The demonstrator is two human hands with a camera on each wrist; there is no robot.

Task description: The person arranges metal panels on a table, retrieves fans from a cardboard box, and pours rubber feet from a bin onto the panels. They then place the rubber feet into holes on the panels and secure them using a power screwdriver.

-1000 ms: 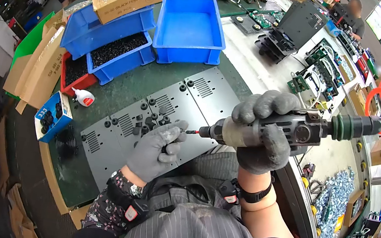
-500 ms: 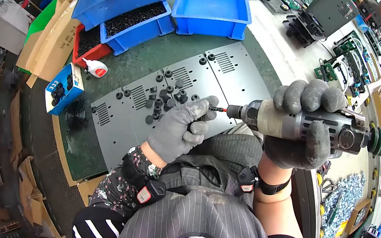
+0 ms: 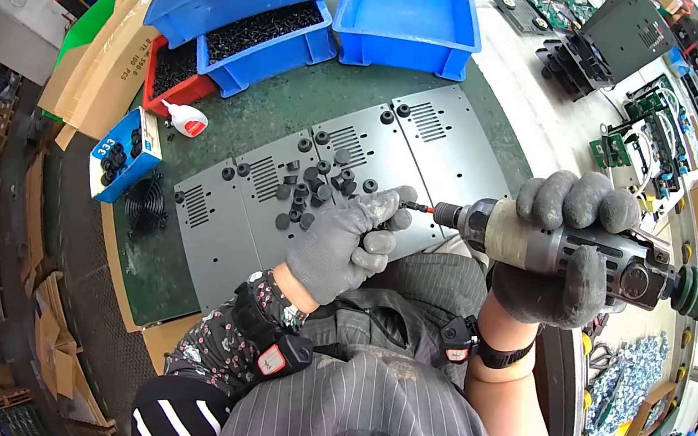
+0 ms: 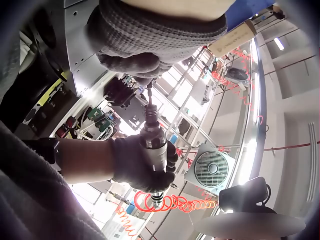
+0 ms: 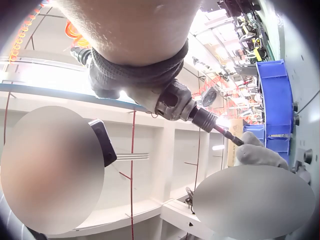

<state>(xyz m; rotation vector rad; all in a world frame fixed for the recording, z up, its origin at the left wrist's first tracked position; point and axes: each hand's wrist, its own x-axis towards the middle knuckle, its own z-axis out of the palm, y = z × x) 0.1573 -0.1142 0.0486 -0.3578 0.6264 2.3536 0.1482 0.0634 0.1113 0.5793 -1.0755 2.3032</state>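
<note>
My gloved right hand (image 3: pixel 535 291) grips a power screwdriver (image 3: pixel 508 235) around its body, held nearly level with the nose toward the left hand. With thumb and fingertips, my gloved left hand (image 3: pixel 339 249) pinches the end of the driver bit (image 3: pixel 418 207); whatever sits at the tip is hidden by the fingers. In the right wrist view those fingertips (image 5: pixel 257 155) meet the bit. Grey slotted metal panels (image 3: pixel 216 265) lie side by side beyond the left hand. Small black round feet (image 3: pixel 319 178) are heaped on them, and others stand near panel corners.
Blue bins (image 3: pixel 404 52), one with small black parts, and a red bin (image 3: pixel 190 90) stand at the back. A white bottle (image 3: pixel 185 118) and a box of black parts (image 3: pixel 136 168) are left. Circuit assemblies (image 3: pixel 637 151) sit to the right, above silvery parts (image 3: pixel 620 393).
The head view has shifted, so the bench appears farther up and right. The screwdriver has swung from slanted to nearly level, while the left fingers stay at its bit.
</note>
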